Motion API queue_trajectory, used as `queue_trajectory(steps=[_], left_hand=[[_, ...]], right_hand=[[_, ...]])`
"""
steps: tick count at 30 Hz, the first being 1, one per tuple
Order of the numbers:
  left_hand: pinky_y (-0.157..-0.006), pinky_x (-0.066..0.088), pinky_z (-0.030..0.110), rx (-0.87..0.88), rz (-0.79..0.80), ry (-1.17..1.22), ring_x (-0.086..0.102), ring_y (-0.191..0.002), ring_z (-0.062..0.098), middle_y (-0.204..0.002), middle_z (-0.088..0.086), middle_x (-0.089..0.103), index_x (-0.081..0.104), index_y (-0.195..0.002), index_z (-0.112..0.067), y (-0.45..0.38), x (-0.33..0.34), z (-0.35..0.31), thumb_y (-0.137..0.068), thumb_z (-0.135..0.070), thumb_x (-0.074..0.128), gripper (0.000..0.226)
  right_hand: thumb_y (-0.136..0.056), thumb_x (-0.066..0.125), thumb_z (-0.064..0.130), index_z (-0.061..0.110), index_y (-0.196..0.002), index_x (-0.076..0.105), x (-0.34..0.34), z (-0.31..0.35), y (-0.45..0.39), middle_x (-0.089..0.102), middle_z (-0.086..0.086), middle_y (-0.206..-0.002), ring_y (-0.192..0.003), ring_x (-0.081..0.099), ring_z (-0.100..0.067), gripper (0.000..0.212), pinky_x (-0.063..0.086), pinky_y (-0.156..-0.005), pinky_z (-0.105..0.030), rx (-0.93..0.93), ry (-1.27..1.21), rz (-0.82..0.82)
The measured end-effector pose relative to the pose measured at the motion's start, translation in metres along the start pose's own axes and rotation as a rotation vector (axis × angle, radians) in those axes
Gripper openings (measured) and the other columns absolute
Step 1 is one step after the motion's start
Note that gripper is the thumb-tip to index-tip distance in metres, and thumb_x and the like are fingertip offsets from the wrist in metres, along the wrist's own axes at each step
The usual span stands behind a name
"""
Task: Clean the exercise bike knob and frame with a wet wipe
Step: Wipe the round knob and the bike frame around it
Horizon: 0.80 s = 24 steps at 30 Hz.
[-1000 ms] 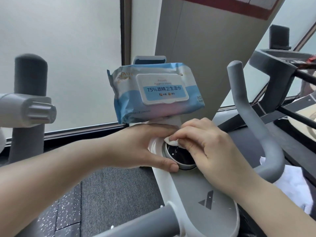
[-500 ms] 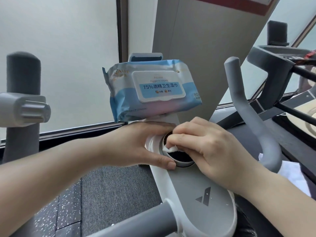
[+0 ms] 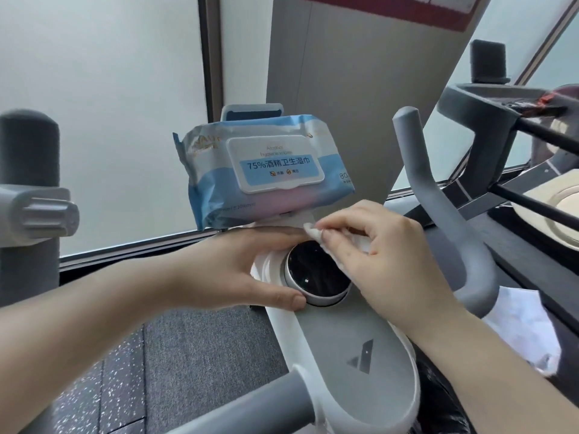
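The round knob with a glossy black face and silver rim (image 3: 318, 274) sits at the upper end of the grey and white exercise bike frame (image 3: 354, 349), between the person's two hands. The left hand (image 3: 241, 270) comes in from the left and rests against the white collar around the knob; its fingers (image 3: 275, 237) lie straight and together along the far side, and the thumb lies straight against the near side, its tip touching the silver rim. The right hand (image 3: 388, 255) reaches over from the right, its fingers (image 3: 336, 244) curled and pinching a crumpled white wet wipe (image 3: 313, 232), which is pressed against the knob's upper right edge. A blue and white soft pack of alcohol wipes with a white flip lid (image 3: 266, 169) stands propped in the holder just behind the knob. A curved grey handlebar (image 3: 438, 214) rises to the right of the right hand.
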<state>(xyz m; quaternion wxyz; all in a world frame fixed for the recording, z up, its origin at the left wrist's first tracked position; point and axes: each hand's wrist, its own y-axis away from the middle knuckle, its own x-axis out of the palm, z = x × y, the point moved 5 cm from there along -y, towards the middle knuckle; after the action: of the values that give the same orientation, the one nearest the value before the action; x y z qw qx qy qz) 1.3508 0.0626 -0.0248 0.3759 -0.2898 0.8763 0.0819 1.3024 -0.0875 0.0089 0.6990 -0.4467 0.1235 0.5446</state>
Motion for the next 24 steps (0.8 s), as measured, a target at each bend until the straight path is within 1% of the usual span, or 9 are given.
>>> queue_trajectory(steps=[2,4,6,8,10,14,18,22,24], left_hand=[[-0.113,0.025,0.023,-0.005,-0.003,-0.011,0.031,-0.129,-0.015,-0.137,-0.038,0.038,0.039,-0.136,-0.048,0.000,0.000,0.000,-0.076,-0.054,0.069,0.068],[-0.111,0.030,0.027,-0.002,0.000,-0.014,0.037,-0.127,-0.011,-0.134,-0.035,0.044,0.045,-0.133,-0.045,0.000,0.000,-0.002,-0.076,-0.053,0.070,0.062],[-0.110,0.031,0.028,0.013,-0.001,-0.015,0.039,-0.128,-0.008,-0.134,-0.032,0.046,0.047,-0.132,-0.042,0.000,-0.001,-0.004,-0.078,-0.050,0.070,0.059],[-0.110,0.031,0.028,0.030,-0.005,-0.016,0.038,-0.130,-0.005,-0.136,-0.029,0.046,0.047,-0.133,-0.039,0.000,-0.001,-0.006,-0.079,-0.047,0.070,0.060],[-0.110,0.029,0.024,0.040,-0.015,-0.004,0.037,-0.130,-0.005,-0.136,-0.027,0.047,0.047,-0.134,-0.036,0.000,-0.001,-0.007,-0.079,-0.044,0.071,0.061],[-0.106,0.025,0.010,0.040,-0.036,0.003,0.035,-0.128,-0.012,-0.136,-0.031,0.045,0.045,-0.136,-0.038,0.001,-0.001,-0.006,-0.077,-0.045,0.071,0.065],[-0.109,0.025,0.017,0.036,-0.027,0.005,0.035,-0.129,-0.011,-0.137,-0.030,0.045,0.046,-0.136,-0.037,0.001,0.000,-0.005,-0.077,-0.045,0.071,0.065],[-0.109,0.026,0.017,0.043,-0.035,0.024,0.036,-0.129,-0.010,-0.136,-0.031,0.046,0.049,-0.134,-0.037,0.001,0.000,-0.005,-0.078,-0.042,0.072,0.060],[-0.108,0.028,0.018,0.041,-0.026,0.031,0.039,-0.127,-0.008,-0.134,-0.030,0.048,0.052,-0.131,-0.036,0.000,0.001,-0.005,-0.078,-0.041,0.072,0.057]], right_hand=[[-0.081,0.075,0.023,0.025,-0.079,0.075,-0.005,0.007,0.002,0.066,0.009,-0.079,-0.082,0.064,-0.006,0.003,0.047,-0.072,-0.014,0.026,-0.072,-0.039],[-0.080,0.077,0.021,0.027,-0.079,0.075,-0.002,0.016,0.008,0.065,0.009,-0.080,-0.082,0.064,-0.006,0.006,0.045,-0.072,-0.010,-0.005,-0.063,-0.011],[-0.080,0.075,0.023,0.028,-0.082,0.076,0.007,0.020,0.015,0.063,0.010,-0.081,-0.081,0.063,-0.004,0.005,0.043,-0.072,-0.008,-0.037,-0.043,0.048],[-0.080,0.069,0.028,0.029,-0.087,0.077,0.014,0.019,0.020,0.061,0.012,-0.083,-0.082,0.061,-0.002,0.010,0.041,-0.074,-0.006,-0.049,-0.033,0.126],[-0.080,0.067,0.030,0.030,-0.091,0.077,0.015,0.017,0.022,0.058,0.014,-0.084,-0.083,0.060,-0.002,0.015,0.039,-0.075,-0.005,-0.054,-0.035,0.204],[-0.078,0.070,0.034,0.036,-0.093,0.077,0.011,0.011,0.022,0.057,0.012,-0.083,-0.085,0.059,-0.008,0.017,0.038,-0.076,-0.007,-0.056,-0.026,0.244],[-0.073,0.081,0.030,0.037,-0.085,0.078,0.012,0.007,0.014,0.060,0.013,-0.079,-0.088,0.057,-0.009,0.014,0.039,-0.077,-0.011,-0.008,-0.049,0.275],[-0.071,0.082,0.029,0.037,-0.082,0.077,0.015,0.006,0.002,0.062,0.013,-0.083,-0.092,0.056,-0.008,0.015,0.042,-0.082,-0.017,0.000,-0.055,0.298],[-0.072,0.082,0.027,0.034,-0.082,0.078,0.015,0.005,-0.002,0.065,0.013,-0.081,-0.089,0.059,-0.006,0.012,0.043,-0.081,-0.018,0.010,-0.069,0.263]])
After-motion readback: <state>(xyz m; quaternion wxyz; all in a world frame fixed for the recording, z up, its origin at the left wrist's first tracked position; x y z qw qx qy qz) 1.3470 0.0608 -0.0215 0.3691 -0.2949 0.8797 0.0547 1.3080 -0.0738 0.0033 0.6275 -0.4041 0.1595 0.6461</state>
